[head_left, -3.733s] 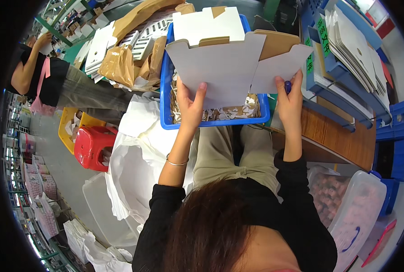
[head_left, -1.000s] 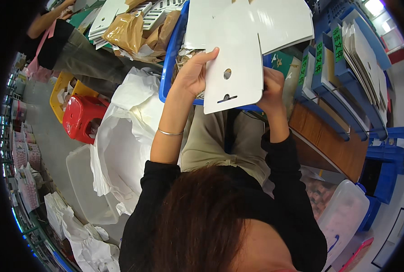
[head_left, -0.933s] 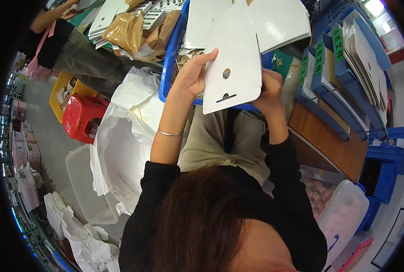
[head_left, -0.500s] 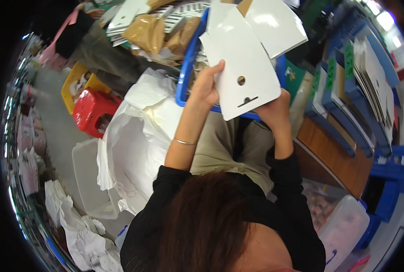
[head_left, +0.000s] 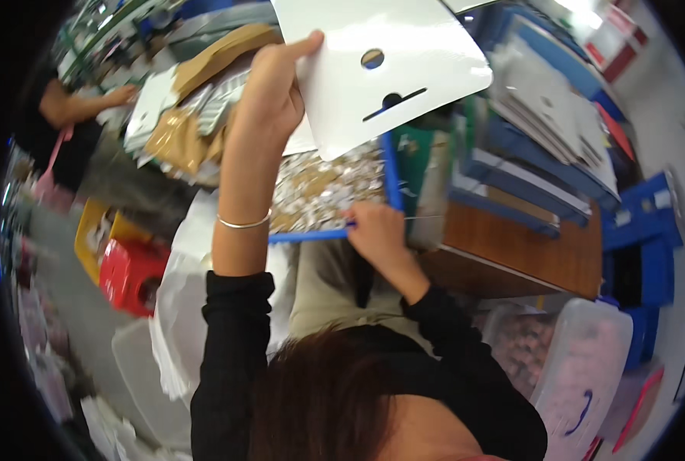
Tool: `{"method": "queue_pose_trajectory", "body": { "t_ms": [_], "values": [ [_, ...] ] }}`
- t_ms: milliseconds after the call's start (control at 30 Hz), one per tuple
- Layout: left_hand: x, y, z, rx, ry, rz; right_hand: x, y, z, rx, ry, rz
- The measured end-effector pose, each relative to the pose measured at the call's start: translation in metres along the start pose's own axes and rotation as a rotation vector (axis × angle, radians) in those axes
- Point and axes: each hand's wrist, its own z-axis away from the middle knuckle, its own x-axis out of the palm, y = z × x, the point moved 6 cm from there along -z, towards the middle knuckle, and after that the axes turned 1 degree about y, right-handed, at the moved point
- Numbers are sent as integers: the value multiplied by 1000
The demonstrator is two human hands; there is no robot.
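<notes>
My left hand [head_left: 269,92] grips a white card sheet [head_left: 411,58] by its edge, thumb on top, and holds it up over the blue tray [head_left: 392,173]. The sheet has a round hole and a slot with a bump near its lower end. Many small white and brown scraps [head_left: 319,188] lie in the tray. My right hand [head_left: 378,230] is closed at the tray's near edge. From its fist a thin metal rod [head_left: 423,217] sticks out to the right, and a dark blue end [head_left: 350,224] shows at the left, like a slim hand tool; its exact kind is unclear.
Blue file holders [head_left: 511,180] with white card sheets stand on a brown wooden surface [head_left: 527,242] at right. Clear plastic bins [head_left: 580,361] sit below. At left are a red stool [head_left: 131,273], a yellow bin [head_left: 89,238], brown paper [head_left: 177,142] and another person [head_left: 73,123].
My right hand has left the card sheet and come down to the tray's near edge, now closed on a thin tool. My left hand has raised the sheet up and leftward. The view has shifted.
</notes>
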Motion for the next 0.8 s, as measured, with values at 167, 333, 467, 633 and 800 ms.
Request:
{"method": "queue_pose_trajectory", "body": {
  "t_ms": [167, 333, 467, 633, 800],
  "values": [
    [148, 31, -19, 652, -923, -107, -4, -2, 0, 18, 105, 67],
    [264, -58, -74, 73, -683, -670, -9, -7, 2, -56, 166, -2],
    [284, -94, -90, 619, -421, -1295, -19, -4, 5, -64, 199, -2],
    [168, -76, -135, 557, 88, -950, -10, -3, 6, -29, 174, -32],
    [-31, -74, -152, 579, 296, -1802, -6, -1, 7, -55, 234, -57]
  ]
}}
